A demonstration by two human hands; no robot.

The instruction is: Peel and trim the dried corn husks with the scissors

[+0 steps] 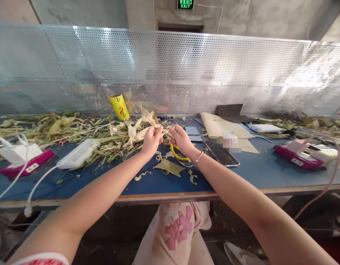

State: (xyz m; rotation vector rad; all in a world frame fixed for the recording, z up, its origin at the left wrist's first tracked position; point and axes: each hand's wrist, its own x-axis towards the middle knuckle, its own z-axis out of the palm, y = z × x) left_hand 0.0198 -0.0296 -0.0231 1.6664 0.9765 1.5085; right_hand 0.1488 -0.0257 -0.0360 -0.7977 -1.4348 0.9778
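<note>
Both of my hands meet above the middle of the blue table. My left hand (152, 140) is closed, fingers pinched on a pale, dried, husk-like plant piece (139, 135). My right hand (182, 138) is closed too, its fingertips on thin, pale strands (165, 131) between the hands. Whether the strands belong to the same piece I cannot tell. Just under my right hand lies a yellow loop-shaped handle (178, 154), partly hidden. Torn leaf scraps (170, 167) are scattered on the tabletop below the hands.
A heap of dried plants (103, 151) spreads leftward, with a yellow cylinder (120, 107) behind it. A phone (221, 153) and papers (222, 125) lie right. Pink power strips (297, 156) with cables sit at both sides. A perforated metal screen (241, 73) stands behind.
</note>
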